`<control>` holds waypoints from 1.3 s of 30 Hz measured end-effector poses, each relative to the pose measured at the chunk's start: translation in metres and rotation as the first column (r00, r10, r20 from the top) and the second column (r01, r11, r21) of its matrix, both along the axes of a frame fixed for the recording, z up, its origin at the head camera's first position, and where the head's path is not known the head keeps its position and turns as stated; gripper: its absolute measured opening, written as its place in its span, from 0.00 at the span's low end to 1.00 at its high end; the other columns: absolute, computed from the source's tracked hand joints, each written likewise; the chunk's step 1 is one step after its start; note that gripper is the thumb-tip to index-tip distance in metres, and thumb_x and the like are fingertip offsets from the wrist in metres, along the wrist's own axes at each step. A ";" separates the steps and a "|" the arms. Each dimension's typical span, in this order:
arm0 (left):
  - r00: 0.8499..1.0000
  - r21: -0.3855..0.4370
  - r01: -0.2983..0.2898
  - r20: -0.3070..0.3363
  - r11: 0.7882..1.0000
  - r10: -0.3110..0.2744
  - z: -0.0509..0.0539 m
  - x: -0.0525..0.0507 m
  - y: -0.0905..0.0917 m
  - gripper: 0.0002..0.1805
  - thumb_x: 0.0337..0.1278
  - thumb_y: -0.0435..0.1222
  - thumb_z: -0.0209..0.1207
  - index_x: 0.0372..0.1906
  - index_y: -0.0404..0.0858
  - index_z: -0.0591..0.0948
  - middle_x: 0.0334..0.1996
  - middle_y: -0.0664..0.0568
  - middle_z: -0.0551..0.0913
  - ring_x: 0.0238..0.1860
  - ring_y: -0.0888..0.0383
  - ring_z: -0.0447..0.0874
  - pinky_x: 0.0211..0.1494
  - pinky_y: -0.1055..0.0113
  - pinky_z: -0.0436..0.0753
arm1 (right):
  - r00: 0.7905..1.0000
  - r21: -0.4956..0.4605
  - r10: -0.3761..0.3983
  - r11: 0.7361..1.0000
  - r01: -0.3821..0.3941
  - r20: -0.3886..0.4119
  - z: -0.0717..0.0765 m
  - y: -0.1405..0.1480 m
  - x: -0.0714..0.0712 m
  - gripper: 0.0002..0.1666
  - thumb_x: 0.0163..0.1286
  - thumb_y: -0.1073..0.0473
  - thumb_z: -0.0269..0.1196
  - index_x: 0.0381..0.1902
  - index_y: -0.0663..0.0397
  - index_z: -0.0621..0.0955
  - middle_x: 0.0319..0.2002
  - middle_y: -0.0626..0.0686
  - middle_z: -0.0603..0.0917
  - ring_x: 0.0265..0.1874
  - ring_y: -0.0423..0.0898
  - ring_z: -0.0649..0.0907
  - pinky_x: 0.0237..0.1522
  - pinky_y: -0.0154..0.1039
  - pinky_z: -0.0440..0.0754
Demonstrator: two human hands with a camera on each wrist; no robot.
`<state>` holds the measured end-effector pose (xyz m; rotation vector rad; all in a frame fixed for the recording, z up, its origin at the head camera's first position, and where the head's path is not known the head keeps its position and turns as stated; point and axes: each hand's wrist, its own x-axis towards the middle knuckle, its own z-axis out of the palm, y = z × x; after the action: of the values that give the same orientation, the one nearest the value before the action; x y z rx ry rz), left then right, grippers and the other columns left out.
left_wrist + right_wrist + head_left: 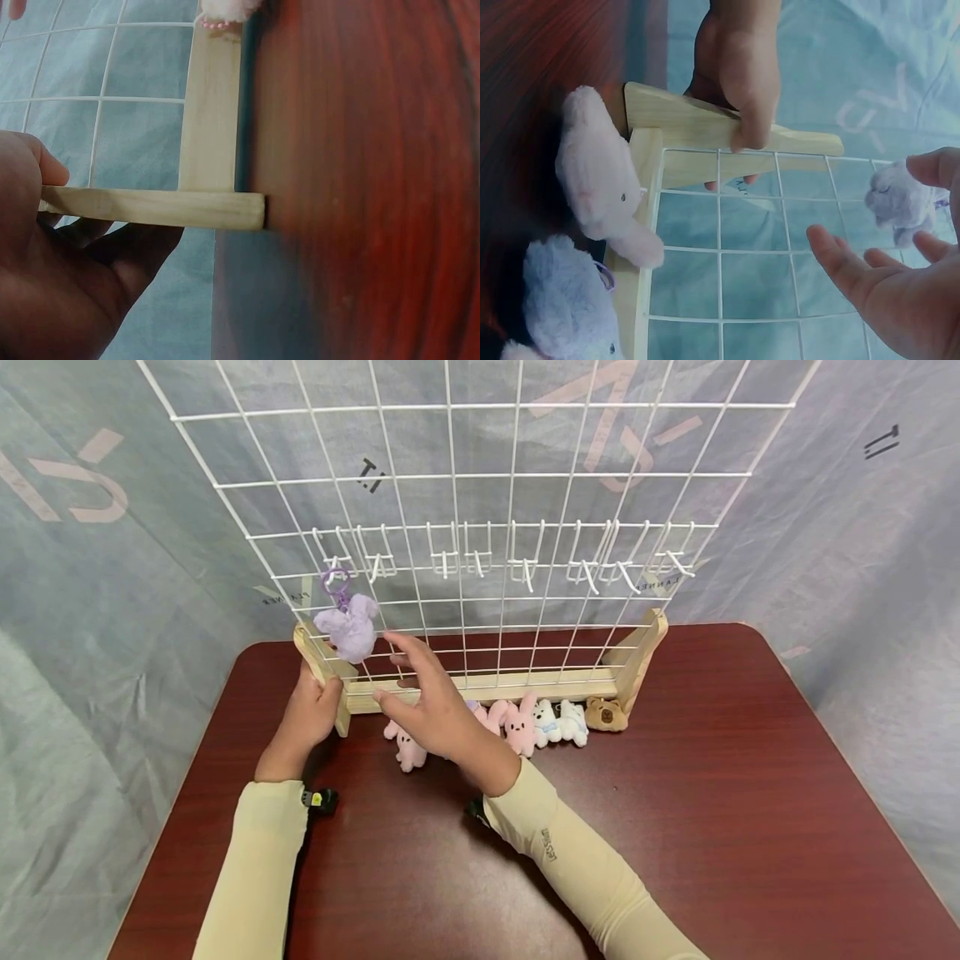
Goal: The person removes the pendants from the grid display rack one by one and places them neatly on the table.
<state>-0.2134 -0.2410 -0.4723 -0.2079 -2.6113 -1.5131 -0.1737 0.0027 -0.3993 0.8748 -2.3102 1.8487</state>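
Note:
My left hand [307, 717] grips the left wooden end post [154, 207] of a white wire grid rack, its thumb on one side and fingers on the other. A purple plush keychain [351, 631] hangs by its purple ring from the leftmost hook of the grid. Just right of this plush is my right hand [438, 706], with spread fingers and nothing held. In the right wrist view, the thumb and fingers of that hand lie close to the hanging purple plush [901, 199]; whether they touch it I cannot tell.
Several white hooks [525, 572] line the grid to the right. Along the wooden base bar [577, 679] lie a pink bunny plush [410, 752], another pink plush [520, 727], white plushes [572, 723] and a brown plush [606, 714]. A second purple plush [570, 300] lies beside the near pink one.

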 end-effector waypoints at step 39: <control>1.000 -0.017 -0.002 -0.026 1.000 0.002 -0.002 0.000 -0.002 0.36 0.84 0.45 0.44 0.84 0.38 0.47 0.73 0.32 0.68 0.71 0.39 0.69 0.73 0.38 0.67 | 0.983 -0.125 0.128 0.986 -0.112 0.134 0.032 -0.031 -0.012 0.51 0.78 0.55 0.63 0.87 0.33 0.47 0.83 0.51 0.62 0.76 0.50 0.73 0.69 0.40 0.79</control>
<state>-0.2137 -0.2431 -0.4742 -0.2254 -2.6042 -1.4779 -0.1856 -0.0279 -0.3672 0.9144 -2.2440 2.1377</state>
